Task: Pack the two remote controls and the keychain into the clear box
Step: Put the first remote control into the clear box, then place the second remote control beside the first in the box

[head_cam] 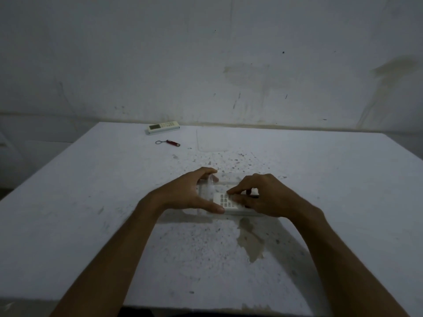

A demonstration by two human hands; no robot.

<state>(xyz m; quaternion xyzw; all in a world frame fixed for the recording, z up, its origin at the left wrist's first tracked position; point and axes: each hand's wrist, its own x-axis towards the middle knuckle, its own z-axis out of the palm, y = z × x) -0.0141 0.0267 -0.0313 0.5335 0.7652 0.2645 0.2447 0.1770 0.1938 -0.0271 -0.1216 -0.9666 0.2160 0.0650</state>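
**Remote going into the clear box, two items left far off**

While the left hand (186, 193) spreads around the left end of the clear box (207, 192), its thumb lies along the near wall and its fingers curl over the far corner, so that grip is closed on the box. Just to the right of it, inside the box, lies a white remote control (225, 202) with its grey keys facing up. Further right, the right hand (266, 197) rests on top of that remote, fingertips (232, 192) bent down onto the keypad; this grip presses on the remote, though I cannot tell whether it truly clasps it. Well beyond the left hand, toward the far edge of the white tabletop (91, 191), sits the second remote control (163, 127). Nearer than it, a red keychain (169, 143) lies flat, its ring pointing left. Brownish stains mark the tabletop close to the right forearm.
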